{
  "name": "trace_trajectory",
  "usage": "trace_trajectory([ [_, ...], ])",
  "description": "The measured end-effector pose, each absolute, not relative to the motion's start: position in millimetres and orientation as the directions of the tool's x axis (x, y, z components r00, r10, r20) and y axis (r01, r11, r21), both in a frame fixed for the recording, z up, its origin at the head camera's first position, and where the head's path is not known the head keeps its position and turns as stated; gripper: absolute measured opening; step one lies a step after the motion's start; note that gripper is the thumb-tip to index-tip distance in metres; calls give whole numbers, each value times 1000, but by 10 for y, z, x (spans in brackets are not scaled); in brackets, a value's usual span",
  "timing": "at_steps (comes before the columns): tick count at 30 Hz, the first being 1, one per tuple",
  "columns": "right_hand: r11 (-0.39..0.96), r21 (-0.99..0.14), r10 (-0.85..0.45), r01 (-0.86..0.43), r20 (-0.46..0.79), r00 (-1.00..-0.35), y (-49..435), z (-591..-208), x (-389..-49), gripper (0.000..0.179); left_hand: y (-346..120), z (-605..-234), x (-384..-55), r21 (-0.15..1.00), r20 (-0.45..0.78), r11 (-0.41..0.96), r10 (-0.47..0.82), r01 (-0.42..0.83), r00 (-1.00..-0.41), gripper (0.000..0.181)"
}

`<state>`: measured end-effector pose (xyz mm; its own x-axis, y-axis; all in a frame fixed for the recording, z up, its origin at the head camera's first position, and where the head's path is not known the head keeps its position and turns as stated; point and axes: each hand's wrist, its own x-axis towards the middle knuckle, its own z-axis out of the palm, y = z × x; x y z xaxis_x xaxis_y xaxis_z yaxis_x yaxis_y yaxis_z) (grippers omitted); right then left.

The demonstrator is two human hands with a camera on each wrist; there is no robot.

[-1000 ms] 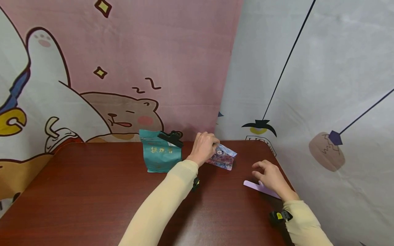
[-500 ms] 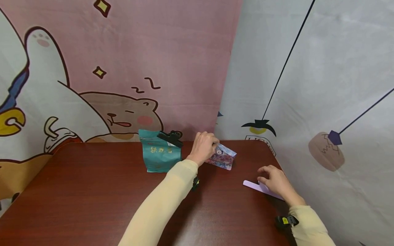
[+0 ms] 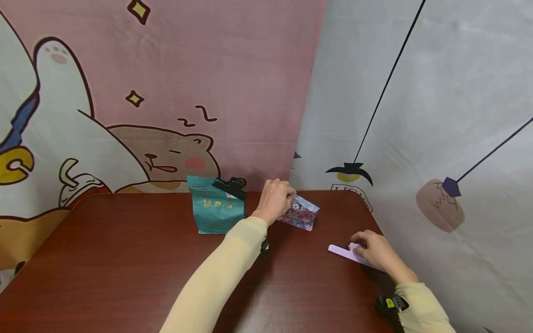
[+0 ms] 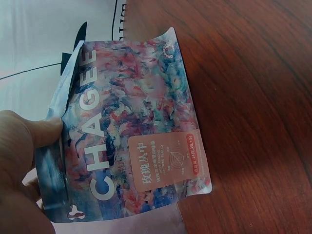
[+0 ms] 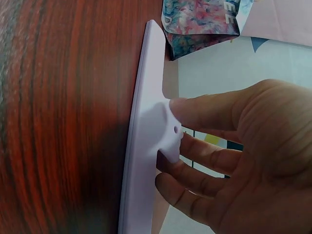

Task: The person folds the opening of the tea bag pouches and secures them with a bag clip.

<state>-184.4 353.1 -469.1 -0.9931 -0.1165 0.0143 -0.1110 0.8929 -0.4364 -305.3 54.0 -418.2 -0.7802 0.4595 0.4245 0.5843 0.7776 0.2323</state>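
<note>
My left hand (image 3: 275,200) pinches the folded top edge of a colourful tea bag (image 4: 131,117) printed CHAGEE, which stands toward the back of the table. In the left wrist view the thumb lies on the bag's folded strip; the fingers behind it are mostly hidden. At the right, a long lilac bag clip (image 5: 146,131) lies on the table. My right hand (image 3: 374,249) has its thumb and fingers around the clip's raised tab, with the thumb at the tab's edge in the right wrist view.
A teal tea bag (image 3: 217,210) with a black clip (image 3: 231,187) on its top stands left of my left hand. The dark red-brown table (image 3: 125,259) ends at a printed cloth backdrop (image 3: 250,92) behind and to the right.
My right hand has moved down and to the right over the lilac clip, and its fingers have closed on the tab. The left hand and its bag have stayed in place.
</note>
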Motion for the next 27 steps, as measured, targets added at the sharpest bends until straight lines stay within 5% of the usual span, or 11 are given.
trace_trajectory([
  [27, 884, -465, -51, -41, -10, -999, 3609, -4763, -1821, 17, 542, -4198, -3061, 230, 440, 781, 449, 581, -778, 17],
])
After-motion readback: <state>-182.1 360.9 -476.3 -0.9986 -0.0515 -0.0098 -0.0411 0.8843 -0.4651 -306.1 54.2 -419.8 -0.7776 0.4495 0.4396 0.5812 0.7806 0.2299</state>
